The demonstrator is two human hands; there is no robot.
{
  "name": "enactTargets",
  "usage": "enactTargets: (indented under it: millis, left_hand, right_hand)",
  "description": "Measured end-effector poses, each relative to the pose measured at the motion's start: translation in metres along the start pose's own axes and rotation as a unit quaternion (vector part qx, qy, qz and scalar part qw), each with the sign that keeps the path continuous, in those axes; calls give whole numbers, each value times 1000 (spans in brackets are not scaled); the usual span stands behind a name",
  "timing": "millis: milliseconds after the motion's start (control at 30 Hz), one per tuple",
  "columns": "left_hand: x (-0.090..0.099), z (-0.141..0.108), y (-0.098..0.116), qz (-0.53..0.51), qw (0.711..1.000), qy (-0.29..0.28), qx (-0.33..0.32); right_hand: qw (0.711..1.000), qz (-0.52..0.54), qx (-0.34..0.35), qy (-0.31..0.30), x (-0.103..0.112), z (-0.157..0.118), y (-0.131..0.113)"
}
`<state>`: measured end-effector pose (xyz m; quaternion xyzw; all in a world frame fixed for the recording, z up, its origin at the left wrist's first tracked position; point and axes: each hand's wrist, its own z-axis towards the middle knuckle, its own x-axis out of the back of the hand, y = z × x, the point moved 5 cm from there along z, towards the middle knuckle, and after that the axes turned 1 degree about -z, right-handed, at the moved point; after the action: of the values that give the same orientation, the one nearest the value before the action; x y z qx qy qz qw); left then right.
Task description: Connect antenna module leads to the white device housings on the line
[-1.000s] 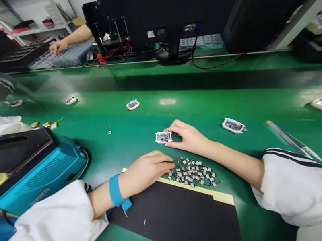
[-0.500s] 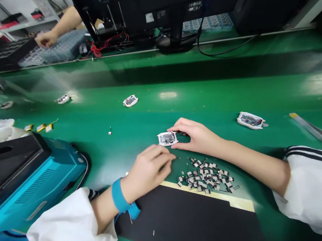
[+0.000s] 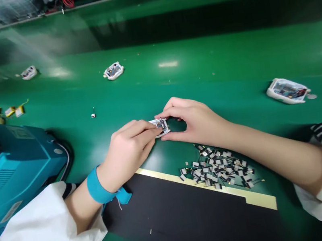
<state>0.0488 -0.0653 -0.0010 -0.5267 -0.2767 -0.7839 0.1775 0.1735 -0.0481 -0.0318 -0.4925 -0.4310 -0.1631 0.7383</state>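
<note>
A small white plastic housing with a circuit board (image 3: 164,126) in it sits at the middle of the green bench. My right hand (image 3: 193,118) pinches its edge between thumb and fingers. My left hand (image 3: 132,144), with a teal wrist strap (image 3: 95,186) behind it, reaches over the left half of the board. Its fingers are pressed together with the tips at the board, and whatever they may hold is hidden. Just in front of my right forearm lies a pile of small silver-and-black parts with short leads (image 3: 217,168).
A black sheet with a yellow edge (image 3: 194,217) covers the near bench. To the left stands a teal machine (image 3: 29,157). Similar white housings lie at the back (image 3: 114,71) and right (image 3: 289,90). Small yellow-edged pieces (image 3: 9,111) and one loose part (image 3: 93,115) lie left.
My left hand has moved up from beside the pile onto the circuit board. My right hand still grips the housing. The view has tilted down, so the monitor and another person's arm have left the picture.
</note>
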Motion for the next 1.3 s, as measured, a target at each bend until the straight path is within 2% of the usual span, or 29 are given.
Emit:
enactTargets:
  millis: [133,533,1300]
  left_hand:
    - [0,0,1,42,999,-9,-5]
    - [-2,-2,0,53,998,-20,21]
    - [-3,-1,4,82,996,-22,28]
  right_hand:
    - [1000,2,0,8,1,-1,1]
    - [1000,-4,12,20,1,-1,1]
    - [1000,1,7,23,1,-2,0]
